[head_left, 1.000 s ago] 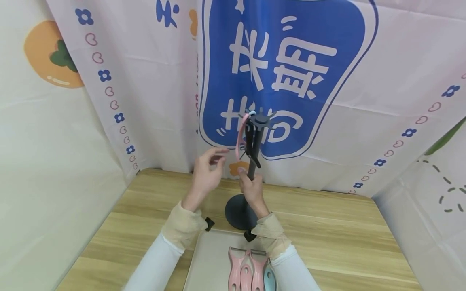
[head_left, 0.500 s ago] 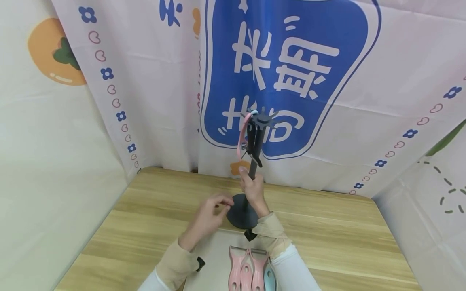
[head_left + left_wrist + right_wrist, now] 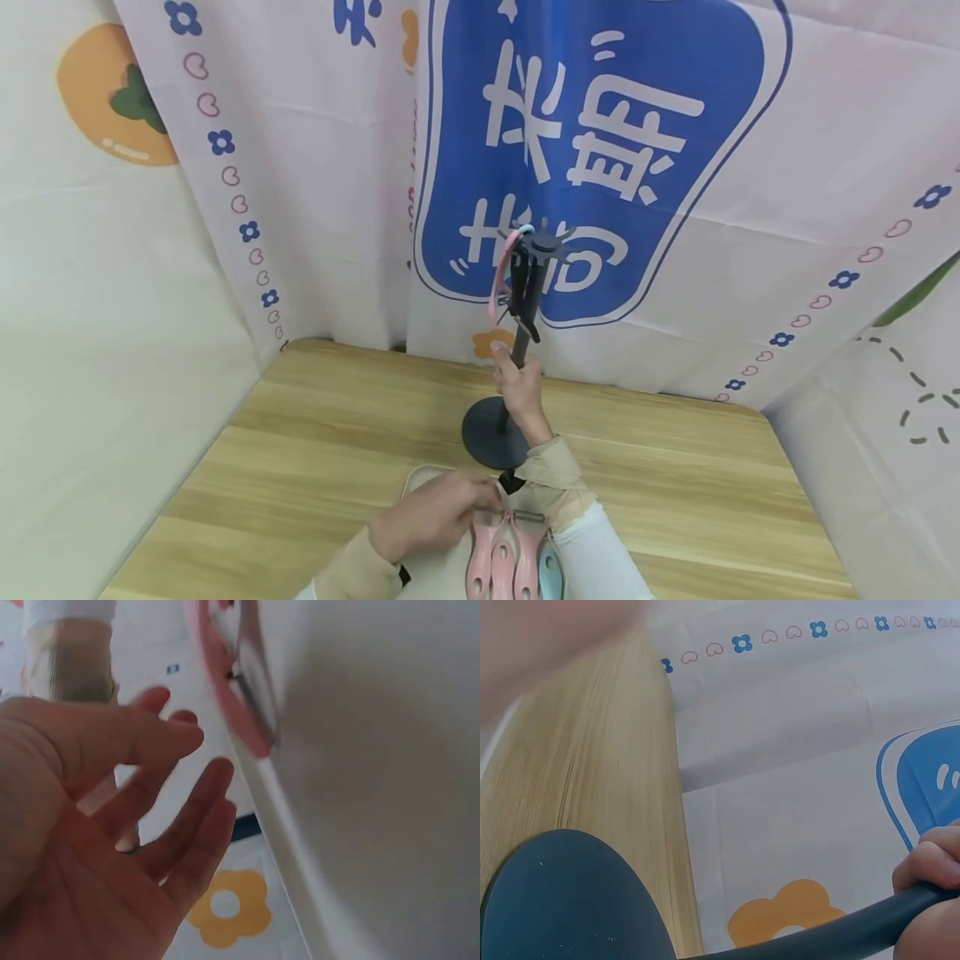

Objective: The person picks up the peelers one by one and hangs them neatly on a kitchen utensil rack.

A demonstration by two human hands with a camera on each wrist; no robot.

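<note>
Dark grey stand [image 3: 521,346] rises in the middle of the head frame, its round base [image 3: 486,435] resting on the wood-grain counter [image 3: 675,500] and its pole leaning slightly to the right. The right hand [image 3: 520,387], just below the centre of the frame, grips that pole with its fingers wrapped round it; the right wrist frame shows the same hold at its right edge. From the pronged top [image 3: 543,243] hang a pink tool [image 3: 497,292] and a black tool [image 3: 517,287], side by side on the left of the pole.

At lower centre, the left hand [image 3: 442,512] is over a pale tray [image 3: 442,575], blurred, near the blade end of the leftmost pink peeler [image 3: 480,562]. In the left wrist frame its fingers are loosely bent and hold nothing, with a narrow gap to the thumb; a pink peeler shows apart from them at upper middle.

Beside the leftmost peeler lie a pink handle [image 3: 502,571], another pink peeler [image 3: 528,558] and a blue-green handle [image 3: 551,573]. Behind the counter hangs white cloth with a blue panel [image 3: 585,108].
</note>
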